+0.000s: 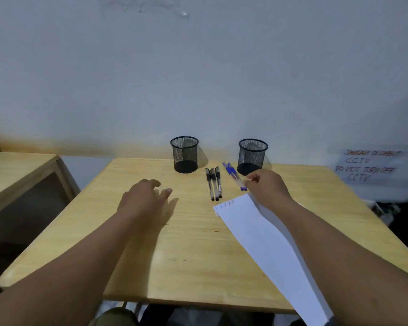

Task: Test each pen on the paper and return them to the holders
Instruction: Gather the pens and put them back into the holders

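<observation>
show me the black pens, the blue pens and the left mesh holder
black pens (213, 183), head view, on the middle pen's barrel
blue pens (233, 174), head view, on the barrels, mid length
left mesh holder (185, 154), head view, on its front mesh wall

Dim, soft light; warped, blurry edges

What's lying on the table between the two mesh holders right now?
Head view: three black pens and blue pens lie just in front of the gap between the left holder and right holder.
</observation>
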